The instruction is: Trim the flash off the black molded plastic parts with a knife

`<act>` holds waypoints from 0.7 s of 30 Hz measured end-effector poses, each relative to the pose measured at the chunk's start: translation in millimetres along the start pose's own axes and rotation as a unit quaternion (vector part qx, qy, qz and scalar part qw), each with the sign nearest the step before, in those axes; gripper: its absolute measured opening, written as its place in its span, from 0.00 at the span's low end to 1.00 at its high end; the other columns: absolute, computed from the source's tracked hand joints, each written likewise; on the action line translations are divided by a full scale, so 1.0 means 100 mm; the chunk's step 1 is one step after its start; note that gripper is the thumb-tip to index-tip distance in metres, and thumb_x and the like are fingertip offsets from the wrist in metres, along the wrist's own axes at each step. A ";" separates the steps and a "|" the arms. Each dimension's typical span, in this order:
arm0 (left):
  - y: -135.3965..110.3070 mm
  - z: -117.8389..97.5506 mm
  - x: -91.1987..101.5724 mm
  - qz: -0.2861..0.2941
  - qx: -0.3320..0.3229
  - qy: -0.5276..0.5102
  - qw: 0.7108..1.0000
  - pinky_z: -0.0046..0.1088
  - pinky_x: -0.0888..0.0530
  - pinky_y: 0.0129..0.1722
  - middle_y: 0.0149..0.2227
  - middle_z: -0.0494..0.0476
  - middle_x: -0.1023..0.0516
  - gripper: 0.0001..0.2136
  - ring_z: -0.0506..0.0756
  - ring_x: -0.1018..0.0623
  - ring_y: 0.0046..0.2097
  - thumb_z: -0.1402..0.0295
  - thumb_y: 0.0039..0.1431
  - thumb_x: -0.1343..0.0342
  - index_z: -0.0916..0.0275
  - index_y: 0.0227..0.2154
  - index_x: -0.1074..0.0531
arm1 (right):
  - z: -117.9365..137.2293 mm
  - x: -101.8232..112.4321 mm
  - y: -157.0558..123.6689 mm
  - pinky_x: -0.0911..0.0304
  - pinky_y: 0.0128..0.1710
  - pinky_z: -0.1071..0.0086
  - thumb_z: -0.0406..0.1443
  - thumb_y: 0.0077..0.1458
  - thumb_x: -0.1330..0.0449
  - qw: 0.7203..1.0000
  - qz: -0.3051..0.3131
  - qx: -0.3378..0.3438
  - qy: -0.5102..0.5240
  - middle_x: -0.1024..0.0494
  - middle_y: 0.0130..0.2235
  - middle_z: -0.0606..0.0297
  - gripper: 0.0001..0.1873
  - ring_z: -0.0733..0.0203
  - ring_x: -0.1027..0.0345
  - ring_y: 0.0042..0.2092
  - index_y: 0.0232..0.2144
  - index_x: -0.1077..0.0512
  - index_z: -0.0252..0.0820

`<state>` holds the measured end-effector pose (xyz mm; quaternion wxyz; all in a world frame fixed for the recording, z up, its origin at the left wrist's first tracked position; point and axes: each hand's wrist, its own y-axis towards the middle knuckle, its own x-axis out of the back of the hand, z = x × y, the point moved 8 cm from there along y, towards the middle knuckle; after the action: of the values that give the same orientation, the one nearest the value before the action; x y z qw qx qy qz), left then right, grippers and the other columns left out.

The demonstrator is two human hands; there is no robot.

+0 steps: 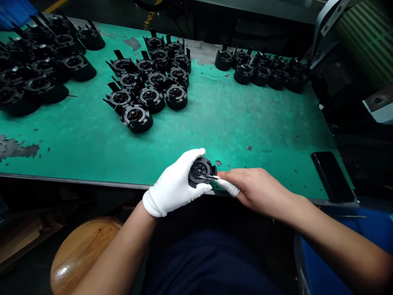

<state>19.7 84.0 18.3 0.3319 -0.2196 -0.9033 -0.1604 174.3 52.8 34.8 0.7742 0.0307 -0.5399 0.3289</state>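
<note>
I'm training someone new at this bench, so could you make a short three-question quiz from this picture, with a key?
1. Multiple choice: what does the right hand hold over the round black part?
A) a hammer
B) a thin, metal-looking tool
C) a cloth

2. True or false: the phone lies nearer the right hand than the left hand.

3. Fill in: the left hand, which grips the round black part, wears a white ____.

Key: 1: B. 2: True. 3: glove.
</note>
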 end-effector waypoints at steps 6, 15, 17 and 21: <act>-0.01 0.01 -0.01 0.003 -0.002 0.001 1.000 0.42 0.33 0.66 0.64 0.62 0.34 0.35 0.60 0.32 0.65 0.65 0.54 0.35 0.59 0.63 0.42 | -0.02 -0.02 0.05 0.36 0.38 0.70 0.24 0.54 0.46 0.999 0.018 0.007 -0.040 0.18 0.45 0.63 0.30 0.56 0.23 0.44 0.57 0.29 0.48; -0.01 0.01 -0.01 -0.002 -0.002 0.003 1.000 0.42 0.32 0.66 0.64 0.62 0.33 0.34 0.61 0.31 0.64 0.60 0.55 0.36 0.58 0.63 0.42 | -0.02 0.00 0.06 0.37 0.35 0.71 0.25 0.55 0.46 0.999 0.025 0.012 -0.043 0.18 0.44 0.64 0.27 0.57 0.23 0.42 0.55 0.28 0.49; -0.01 0.01 -0.01 0.000 -0.004 0.002 1.000 0.43 0.32 0.65 0.63 0.62 0.33 0.34 0.62 0.31 0.64 0.60 0.55 0.36 0.58 0.63 0.42 | 0.01 0.02 0.08 0.39 0.34 0.72 0.25 0.55 0.45 0.998 0.037 0.025 -0.041 0.18 0.43 0.65 0.25 0.58 0.23 0.40 0.52 0.26 0.50; 0.00 0.01 0.00 0.008 -0.009 0.002 1.000 0.43 0.32 0.65 0.63 0.63 0.33 0.35 0.62 0.31 0.64 0.60 0.54 0.35 0.58 0.62 0.42 | 0.05 0.09 0.14 0.43 0.31 0.71 0.26 0.56 0.44 0.995 0.068 0.053 -0.039 0.17 0.39 0.66 0.18 0.59 0.24 0.37 0.44 0.24 0.49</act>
<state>18.9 84.6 17.4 0.3327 -0.2300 -0.8994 -0.1660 164.3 66.3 40.1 0.7255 0.0483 -0.5524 0.4075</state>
